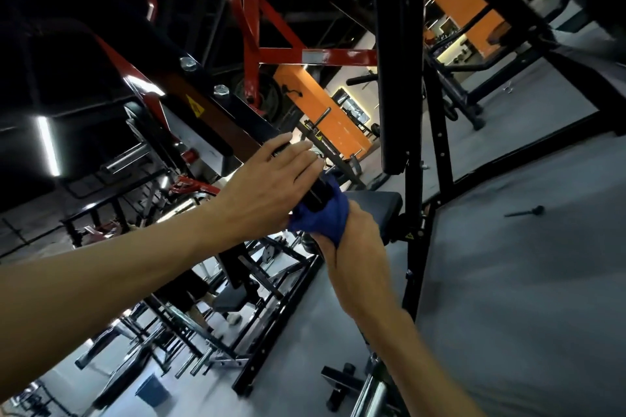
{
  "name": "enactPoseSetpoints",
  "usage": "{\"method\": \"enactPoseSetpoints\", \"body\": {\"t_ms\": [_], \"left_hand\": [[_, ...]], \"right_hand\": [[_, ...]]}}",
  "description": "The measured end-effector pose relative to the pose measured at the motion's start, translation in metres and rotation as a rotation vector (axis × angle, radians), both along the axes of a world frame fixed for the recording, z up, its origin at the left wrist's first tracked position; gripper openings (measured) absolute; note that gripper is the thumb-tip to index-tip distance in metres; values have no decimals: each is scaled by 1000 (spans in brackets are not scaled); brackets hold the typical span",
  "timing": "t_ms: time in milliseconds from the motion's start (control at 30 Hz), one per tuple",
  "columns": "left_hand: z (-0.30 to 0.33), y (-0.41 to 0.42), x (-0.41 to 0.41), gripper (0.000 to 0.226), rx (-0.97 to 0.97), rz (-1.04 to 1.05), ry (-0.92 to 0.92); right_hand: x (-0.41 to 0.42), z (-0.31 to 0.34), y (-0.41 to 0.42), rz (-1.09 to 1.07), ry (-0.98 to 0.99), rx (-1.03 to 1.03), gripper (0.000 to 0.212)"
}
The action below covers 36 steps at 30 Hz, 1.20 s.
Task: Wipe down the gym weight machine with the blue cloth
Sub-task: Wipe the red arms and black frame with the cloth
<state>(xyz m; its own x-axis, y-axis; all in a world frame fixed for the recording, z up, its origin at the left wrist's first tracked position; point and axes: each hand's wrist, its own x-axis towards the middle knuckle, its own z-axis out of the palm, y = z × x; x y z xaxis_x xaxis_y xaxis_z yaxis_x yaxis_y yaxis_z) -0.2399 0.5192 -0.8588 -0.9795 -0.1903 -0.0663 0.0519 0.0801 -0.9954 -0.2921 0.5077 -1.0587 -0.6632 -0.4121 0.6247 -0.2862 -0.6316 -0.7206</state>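
The blue cloth (323, 215) is wrapped around the end of a black handle bar (316, 195) of the weight machine, near the frame's middle. My right hand (352, 234) grips the cloth from below, bunching it around the bar. My left hand (271, 186) lies over the bar just above the cloth, fingers fairly straight and pointing up right along it. The machine's black arm (216, 112) with two bolts and a yellow warning sticker runs up left from the handle. Red frame tubes (250, 44) cross behind it.
A thick black upright post (394, 78) hangs close on the right, with a padded black seat (376, 203) behind the hands. More racks and benches (264, 274) stand on the grey floor below. A blue bin (152, 391) sits at lower left.
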Motion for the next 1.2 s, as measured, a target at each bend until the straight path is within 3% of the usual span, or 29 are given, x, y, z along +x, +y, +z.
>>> {"method": "enactPoseSetpoints", "body": {"t_ms": [100, 200, 267, 333, 467, 500, 633, 733, 800, 933, 1000, 1100, 1200], "left_hand": [[18, 4, 4, 109, -59, 36, 69], [45, 12, 6, 140, -163, 128, 253], [52, 12, 9, 138, -139, 128, 369], [52, 7, 14, 116, -83, 71, 430], [69, 1, 23, 106, -60, 11, 421], [77, 1, 25, 109, -59, -2, 450], [99, 4, 27, 157, 8, 106, 668], [96, -7, 33, 169, 103, 134, 786], [92, -17, 39, 167, 246, 65, 872], [93, -28, 48, 132, 395, -91, 868], [99, -30, 53, 142, 412, -117, 834], [110, -37, 64, 142, 375, -155, 795], [120, -38, 69, 126, 393, -206, 794]], "right_hand": [[15, -23, 1, -26, 15, 104, 64], [15, -8, 9, -56, 4, 147, 66], [7, 26, 15, -177, 82, 135, 66], [-5, 73, 19, -308, 242, 112, 69], [-23, 131, 17, -315, 455, 89, 73], [-24, 128, 16, -321, 459, 77, 73], [-26, 89, 17, -295, 449, 90, 74], [-22, 73, 21, -297, 441, 128, 76], [-23, 89, 22, -321, 457, 156, 75], [-22, 178, 17, -361, 524, 193, 66], [-20, 212, 16, -348, 522, 207, 58], [-19, 214, 19, -284, 482, 204, 51], [-19, 189, 21, -287, 420, 200, 48]]}}
